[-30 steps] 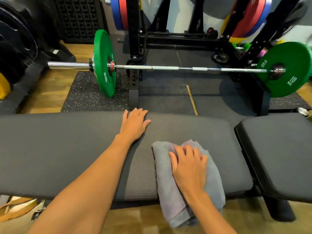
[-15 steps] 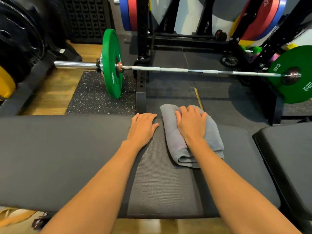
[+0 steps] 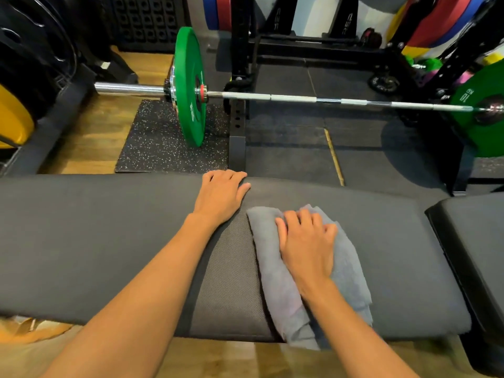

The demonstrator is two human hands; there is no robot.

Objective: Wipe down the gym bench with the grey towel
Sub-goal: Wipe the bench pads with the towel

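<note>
The dark grey gym bench (image 3: 95, 241) runs across the view from left to right, with a textured strip in its middle. A folded grey towel (image 3: 275, 282) lies across the pad, its near end hanging over the front edge. My right hand (image 3: 308, 244) presses flat on top of the towel with curled fingertips. My left hand (image 3: 222, 196) rests palm down on the bare pad just left of the towel, fingers at the far edge of the bench.
A second black pad (image 3: 480, 246) adjoins the bench at the right. Beyond the bench a barbell (image 3: 300, 99) with green plates (image 3: 189, 85) lies on the floor mats in front of a black rack (image 3: 240, 77). Stacked plates stand at the far left and back.
My right hand has pulled the towel back from the far edge of the pad toward me. My left hand has stayed in place on the bench.
</note>
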